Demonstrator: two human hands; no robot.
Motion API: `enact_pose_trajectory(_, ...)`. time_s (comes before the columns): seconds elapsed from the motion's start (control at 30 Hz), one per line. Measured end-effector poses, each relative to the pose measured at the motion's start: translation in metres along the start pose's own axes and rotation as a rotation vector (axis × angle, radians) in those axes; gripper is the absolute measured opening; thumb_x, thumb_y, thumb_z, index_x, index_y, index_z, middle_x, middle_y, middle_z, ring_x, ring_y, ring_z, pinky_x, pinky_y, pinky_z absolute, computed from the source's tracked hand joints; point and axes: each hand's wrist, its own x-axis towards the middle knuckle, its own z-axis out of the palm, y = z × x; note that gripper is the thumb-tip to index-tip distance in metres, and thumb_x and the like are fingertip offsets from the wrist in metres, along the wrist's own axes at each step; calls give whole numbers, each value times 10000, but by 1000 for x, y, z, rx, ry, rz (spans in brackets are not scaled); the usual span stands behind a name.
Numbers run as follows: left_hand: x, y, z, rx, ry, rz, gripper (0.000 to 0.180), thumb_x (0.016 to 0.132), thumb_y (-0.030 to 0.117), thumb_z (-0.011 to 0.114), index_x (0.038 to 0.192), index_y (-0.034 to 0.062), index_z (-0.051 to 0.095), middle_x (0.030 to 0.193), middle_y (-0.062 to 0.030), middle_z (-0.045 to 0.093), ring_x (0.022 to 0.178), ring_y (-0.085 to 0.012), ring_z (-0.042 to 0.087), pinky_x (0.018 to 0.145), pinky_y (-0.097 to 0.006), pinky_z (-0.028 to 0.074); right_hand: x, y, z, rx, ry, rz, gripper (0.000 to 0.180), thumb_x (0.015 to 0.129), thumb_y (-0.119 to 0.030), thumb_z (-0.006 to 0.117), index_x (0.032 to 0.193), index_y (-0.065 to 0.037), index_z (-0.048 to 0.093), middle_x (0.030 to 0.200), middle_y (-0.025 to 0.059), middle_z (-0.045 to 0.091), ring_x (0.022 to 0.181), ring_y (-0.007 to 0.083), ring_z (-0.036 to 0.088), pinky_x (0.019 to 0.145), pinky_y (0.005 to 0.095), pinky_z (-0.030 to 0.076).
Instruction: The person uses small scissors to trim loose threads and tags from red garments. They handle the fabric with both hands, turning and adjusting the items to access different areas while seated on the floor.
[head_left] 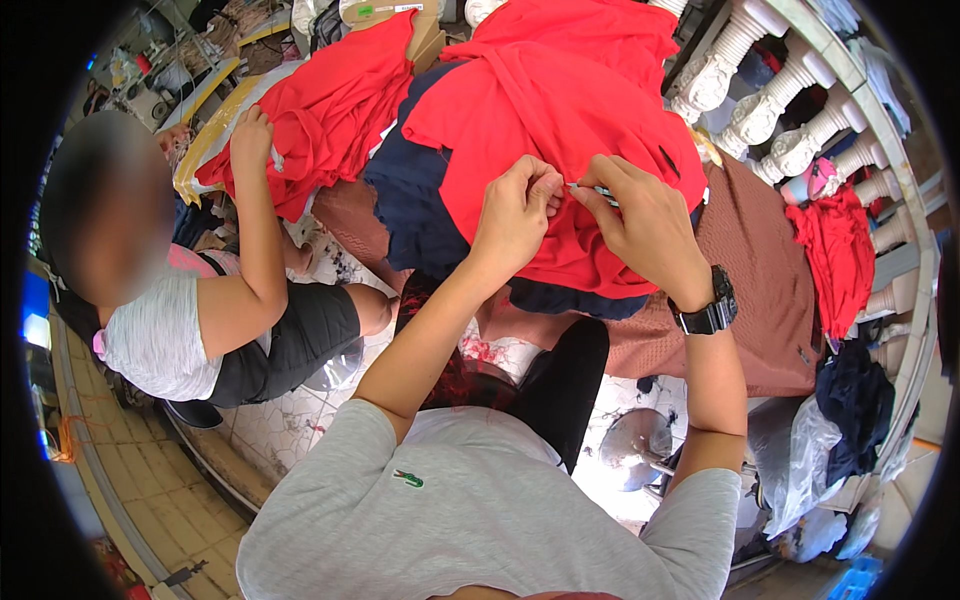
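Observation:
My left hand [518, 212] is closed in a pinch above the red cloth [590, 110]. What its fingertips hold is too small to make out. Close beside it, my right hand [640, 215] grips a small slim metal tool [606, 194], whose tip points toward the left fingertips. My fingers hide most of the tool, so its kind does not show. Beneath both hands the red cloth lies in loose folds over a pile of navy cloth [415, 225].
A brown textured cover [760, 270] drapes under the pile. At left sits a co-worker [170, 320], handling another red garment [330, 110]. White balusters [760, 115] line the right, with a red garment [835, 250] and a clear plastic bag [800, 465] hanging there.

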Motion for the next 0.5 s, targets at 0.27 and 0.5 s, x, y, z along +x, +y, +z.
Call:
enact_pose_trajectory(0.27, 0, 2, 2, 45, 5, 4, 181, 1050, 124, 549, 964, -25, 607, 852, -62, 673, 790, -113, 645, 760, -271, 547, 4, 3, 5, -159, -21, -61, 136, 927, -191, 655, 932, -75, 583, 802, 109, 609, 672, 337, 646, 534, 442, 477)
enact_pose_trajectory(0.5, 1, -3, 0, 12, 16, 38, 165, 1017, 76, 562, 923, -53, 602, 830, -124, 699, 732, -171, 668, 712, -318, 560, 2, 3, 13, -160, 38, -36, 168, 909, -190, 679, 941, -69, 568, 851, 105, 635, 670, 323, 657, 541, 428, 489)
